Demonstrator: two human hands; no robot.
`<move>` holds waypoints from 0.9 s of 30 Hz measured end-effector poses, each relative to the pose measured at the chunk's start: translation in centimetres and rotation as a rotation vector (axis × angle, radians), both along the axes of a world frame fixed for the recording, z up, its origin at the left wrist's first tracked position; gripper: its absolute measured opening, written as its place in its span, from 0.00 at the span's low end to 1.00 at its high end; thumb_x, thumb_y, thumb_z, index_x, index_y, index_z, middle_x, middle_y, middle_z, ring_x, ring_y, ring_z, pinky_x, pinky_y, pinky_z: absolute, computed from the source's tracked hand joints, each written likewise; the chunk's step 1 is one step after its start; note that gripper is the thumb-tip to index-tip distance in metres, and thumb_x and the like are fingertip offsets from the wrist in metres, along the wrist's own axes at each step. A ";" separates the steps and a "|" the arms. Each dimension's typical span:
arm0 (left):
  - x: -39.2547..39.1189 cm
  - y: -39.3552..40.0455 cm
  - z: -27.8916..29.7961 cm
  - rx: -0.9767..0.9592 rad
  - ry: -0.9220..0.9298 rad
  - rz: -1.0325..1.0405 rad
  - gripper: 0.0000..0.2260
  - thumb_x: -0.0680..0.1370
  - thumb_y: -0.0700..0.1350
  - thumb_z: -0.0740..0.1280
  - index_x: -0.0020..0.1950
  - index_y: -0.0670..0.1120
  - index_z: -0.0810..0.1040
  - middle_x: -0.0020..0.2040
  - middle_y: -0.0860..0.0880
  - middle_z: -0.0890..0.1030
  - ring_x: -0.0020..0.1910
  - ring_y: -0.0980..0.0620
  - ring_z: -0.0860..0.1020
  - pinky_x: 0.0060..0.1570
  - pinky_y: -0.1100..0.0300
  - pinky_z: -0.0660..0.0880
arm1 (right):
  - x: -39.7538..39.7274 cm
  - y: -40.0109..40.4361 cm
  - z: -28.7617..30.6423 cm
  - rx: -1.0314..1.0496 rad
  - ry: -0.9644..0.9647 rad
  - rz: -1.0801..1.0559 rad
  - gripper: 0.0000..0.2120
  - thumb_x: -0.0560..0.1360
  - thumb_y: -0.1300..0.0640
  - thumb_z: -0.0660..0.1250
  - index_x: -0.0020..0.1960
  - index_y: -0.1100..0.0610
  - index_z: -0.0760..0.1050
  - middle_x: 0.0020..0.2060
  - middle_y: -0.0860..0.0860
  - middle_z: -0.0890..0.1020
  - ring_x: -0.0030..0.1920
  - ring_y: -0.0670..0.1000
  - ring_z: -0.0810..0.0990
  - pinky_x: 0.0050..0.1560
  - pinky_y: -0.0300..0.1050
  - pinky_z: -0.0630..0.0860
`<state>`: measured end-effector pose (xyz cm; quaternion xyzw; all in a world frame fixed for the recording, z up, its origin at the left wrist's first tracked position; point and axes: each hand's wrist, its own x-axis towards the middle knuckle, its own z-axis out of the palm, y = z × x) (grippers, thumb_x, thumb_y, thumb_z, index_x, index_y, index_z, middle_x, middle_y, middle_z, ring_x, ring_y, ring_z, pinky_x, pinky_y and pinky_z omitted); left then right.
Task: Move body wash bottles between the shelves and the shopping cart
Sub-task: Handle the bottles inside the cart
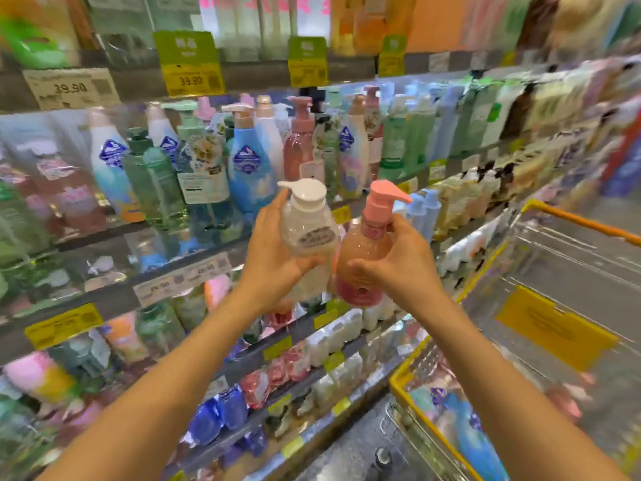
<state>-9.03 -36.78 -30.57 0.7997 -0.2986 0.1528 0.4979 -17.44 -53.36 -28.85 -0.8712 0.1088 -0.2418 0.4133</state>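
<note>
My left hand [274, 258] grips a clear bottle with a white pump top [307, 234], held upright in front of the shelves. Beside it my right hand [399, 265] grips a pink body wash bottle with a pink pump [364, 251]. The two bottles almost touch at their sides. Both are held in the air level with the middle shelf [180, 237], which is packed with blue, green and pink pump bottles. The yellow-rimmed shopping cart [402, 380] stands to the lower right and holds a blue bottle [468, 435].
Shelves of bottles and refill packs run along the left and up the aisle, with yellow and green price tags [190, 78] on their edges. A yellow sign [551, 328] hangs on the cart's wire side. Grey floor shows between the bottom shelf and the cart.
</note>
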 end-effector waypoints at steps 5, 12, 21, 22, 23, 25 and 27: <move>-5.0 -8.7 -0.9 0.010 0.072 -0.176 0.46 0.60 0.49 0.79 0.73 0.43 0.61 0.66 0.49 0.66 0.64 0.57 0.64 0.61 0.70 0.60 | -7.1 -7.9 -1.0 0.044 0.037 -0.126 0.26 0.61 0.58 0.80 0.54 0.51 0.71 0.47 0.49 0.78 0.47 0.50 0.77 0.42 0.39 0.68; -11.7 -22.2 -4.7 0.041 0.224 -0.319 0.46 0.53 0.59 0.74 0.67 0.43 0.67 0.62 0.45 0.73 0.62 0.48 0.72 0.64 0.55 0.69 | -16.5 -19.5 -3.1 -0.007 0.101 -0.336 0.29 0.61 0.57 0.80 0.59 0.57 0.73 0.51 0.50 0.78 0.50 0.52 0.76 0.44 0.39 0.66; -11.1 -33.4 -8.2 0.095 0.352 -0.358 0.46 0.55 0.49 0.80 0.69 0.40 0.66 0.64 0.43 0.72 0.64 0.46 0.71 0.65 0.56 0.66 | -19.5 -29.7 -6.0 0.135 0.098 -0.477 0.27 0.61 0.62 0.79 0.54 0.53 0.70 0.43 0.45 0.73 0.43 0.46 0.71 0.36 0.31 0.63; -10.1 -34.6 -8.7 0.085 0.372 -0.348 0.43 0.57 0.42 0.81 0.69 0.39 0.66 0.64 0.44 0.72 0.63 0.47 0.71 0.62 0.62 0.65 | -19.1 -30.9 -6.5 0.148 0.096 -0.497 0.27 0.61 0.63 0.79 0.54 0.53 0.70 0.43 0.45 0.73 0.43 0.45 0.71 0.35 0.30 0.64; -9.2 -35.9 -9.3 0.070 0.382 -0.344 0.41 0.59 0.37 0.81 0.68 0.40 0.66 0.63 0.46 0.72 0.61 0.50 0.71 0.58 0.67 0.64 | -18.5 -32.1 -7.2 0.157 0.100 -0.515 0.27 0.62 0.63 0.79 0.55 0.53 0.70 0.44 0.46 0.74 0.44 0.46 0.72 0.38 0.30 0.64; -7.6 -38.1 -10.2 0.062 0.413 -0.344 0.37 0.61 0.35 0.79 0.66 0.42 0.67 0.57 0.51 0.72 0.56 0.54 0.71 0.51 0.69 0.64 | -17.3 -34.6 -8.9 0.162 0.135 -0.562 0.28 0.63 0.61 0.79 0.59 0.54 0.71 0.47 0.47 0.75 0.48 0.46 0.72 0.46 0.35 0.67; -5.6 -40.4 -12.2 0.060 0.477 -0.355 0.37 0.60 0.36 0.80 0.64 0.46 0.68 0.56 0.51 0.73 0.56 0.52 0.73 0.52 0.64 0.68 | -16.0 -36.9 -10.7 0.171 0.173 -0.613 0.30 0.62 0.60 0.79 0.61 0.56 0.72 0.49 0.48 0.76 0.50 0.48 0.74 0.49 0.41 0.69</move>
